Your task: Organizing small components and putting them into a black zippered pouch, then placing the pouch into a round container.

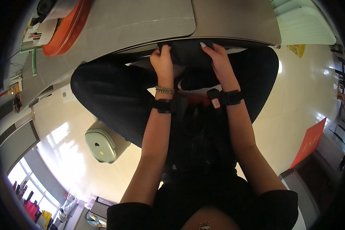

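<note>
Black cloth [188, 53], gripped in left hand [162, 64] and right hand [220, 64] at near edge of surface [142, 21]; best held evenly taut.

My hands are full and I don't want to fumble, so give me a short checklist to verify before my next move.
1. Left hand gripping the left end of the black item: ok.
2. Right hand gripping its right end: ok, thumb on top.
3. Black item resting on the tabletop: not ok, it is held over the lap at the near edge.
4. Beaded bracelet free of the black item: ok, it sits back on the left wrist.
5. Orange-red tray away from both hands: ok, far to the left.
6. Underside of the black item undamaged: cannot tell, it is hidden.
</note>
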{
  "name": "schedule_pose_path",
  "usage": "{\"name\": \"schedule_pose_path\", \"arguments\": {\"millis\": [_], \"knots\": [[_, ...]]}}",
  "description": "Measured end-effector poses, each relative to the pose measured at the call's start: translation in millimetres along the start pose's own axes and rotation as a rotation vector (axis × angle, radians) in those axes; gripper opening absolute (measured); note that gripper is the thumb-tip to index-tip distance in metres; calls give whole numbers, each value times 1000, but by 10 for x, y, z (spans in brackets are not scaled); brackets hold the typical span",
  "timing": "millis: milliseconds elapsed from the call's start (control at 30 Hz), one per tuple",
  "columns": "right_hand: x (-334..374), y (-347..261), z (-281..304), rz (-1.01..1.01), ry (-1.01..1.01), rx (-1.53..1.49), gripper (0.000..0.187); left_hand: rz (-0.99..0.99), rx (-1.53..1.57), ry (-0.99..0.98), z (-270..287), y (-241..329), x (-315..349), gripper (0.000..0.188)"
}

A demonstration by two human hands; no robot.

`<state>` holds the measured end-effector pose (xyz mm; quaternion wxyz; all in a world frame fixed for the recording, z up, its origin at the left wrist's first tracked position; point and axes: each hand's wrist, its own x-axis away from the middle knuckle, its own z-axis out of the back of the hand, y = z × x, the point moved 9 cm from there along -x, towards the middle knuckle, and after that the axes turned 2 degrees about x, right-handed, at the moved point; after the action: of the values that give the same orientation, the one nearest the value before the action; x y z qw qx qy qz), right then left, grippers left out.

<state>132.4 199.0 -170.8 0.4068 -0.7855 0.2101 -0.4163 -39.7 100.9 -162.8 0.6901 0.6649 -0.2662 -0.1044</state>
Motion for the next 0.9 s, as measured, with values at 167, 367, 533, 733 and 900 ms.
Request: {"name": "schedule_pose_path", "arguments": {"millis": [167,367,533,733,900], "knots": [[-36,390,83,-58,408,308,42,220,132,175,207,-439,-119,22],[39,27,-455,43,-15,-12,18,54,138,164,349,12,-103,25],[-327,762,-206,-153,60,83,79,233,86,201,424,-395,-215,26],[-69,260,-560,-49,43,-15,44,199,275,175,528,13,-239,22],[-286,644,-735,-75,15,-104,24,202,369,357,660,-275,-283,22]]}}
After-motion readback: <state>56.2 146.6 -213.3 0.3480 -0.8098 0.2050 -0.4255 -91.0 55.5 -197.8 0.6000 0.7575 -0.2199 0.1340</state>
